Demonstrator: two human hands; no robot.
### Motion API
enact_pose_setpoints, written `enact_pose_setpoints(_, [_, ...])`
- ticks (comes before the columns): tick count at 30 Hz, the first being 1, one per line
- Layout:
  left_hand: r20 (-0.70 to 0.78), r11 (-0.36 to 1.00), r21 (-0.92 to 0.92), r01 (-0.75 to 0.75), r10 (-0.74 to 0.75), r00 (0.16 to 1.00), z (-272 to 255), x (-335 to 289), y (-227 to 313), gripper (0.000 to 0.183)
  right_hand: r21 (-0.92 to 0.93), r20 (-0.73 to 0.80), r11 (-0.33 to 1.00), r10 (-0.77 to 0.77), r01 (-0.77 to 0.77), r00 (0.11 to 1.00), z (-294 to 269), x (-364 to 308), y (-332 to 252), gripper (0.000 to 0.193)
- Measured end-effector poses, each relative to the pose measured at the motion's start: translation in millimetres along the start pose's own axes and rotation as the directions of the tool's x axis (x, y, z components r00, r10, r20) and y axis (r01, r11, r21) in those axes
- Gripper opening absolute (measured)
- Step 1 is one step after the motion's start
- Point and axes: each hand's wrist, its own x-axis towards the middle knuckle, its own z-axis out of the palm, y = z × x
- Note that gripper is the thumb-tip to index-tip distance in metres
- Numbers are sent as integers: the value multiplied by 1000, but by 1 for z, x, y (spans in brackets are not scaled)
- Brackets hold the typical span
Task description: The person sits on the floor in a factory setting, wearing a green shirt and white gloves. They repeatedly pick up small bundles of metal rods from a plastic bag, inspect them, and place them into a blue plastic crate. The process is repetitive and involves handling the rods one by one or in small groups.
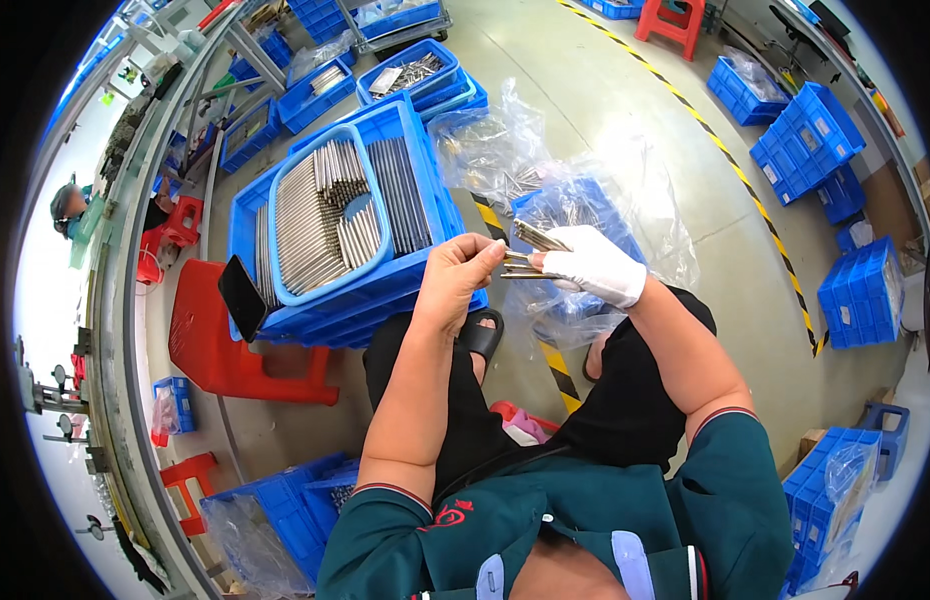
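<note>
My right hand (pixel 600 268), in a white glove, is closed round a small bundle of thin metal rods (pixel 535 237) whose ends point left. My bare left hand (pixel 459 278) meets it in front of my knees, thumb and forefinger pinched at the end of one rod. Left of my hands, a light-blue tray (pixel 388 240) is packed with rows of similar metal rods (pixel 310 225). It rests on stacked blue crates (pixel 410 122), with more darker rods beside it. Under my right hand, a blue crate (pixel 625 225) lined with clear plastic holds more metal pieces.
A dark phone-like slab (pixel 244 298) leans at the tray's near left corner. A red stool (pixel 210 335) stands left of it. Blue crates (pixel 847 292) line the right side, and a black-and-yellow floor stripe (pixel 755 190) runs past. A person (pixel 75 205) is at the far left.
</note>
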Motion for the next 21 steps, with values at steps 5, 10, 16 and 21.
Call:
enact_pose_setpoints(5, [25,997,76,-11,9,1000,-2,-2,5,17,-3,10,1000,-9,10,1000,1,1,2,20])
enact_pose_setpoints(10, [76,996,-46,71,-68,995,-9,-1,1,19,-122,-11,991,-60,58,998,5,2,6,22])
enact_pose_setpoints(16, [66,962,-254,96,-82,994,-3,0,-7,19,-291,-84,943,-194,162,977,7,1,9,24])
enact_pose_setpoints(21, [141,904,-402,146,-97,985,-3,4,-10,18,-228,-110,966,-152,124,982,6,1,9,30])
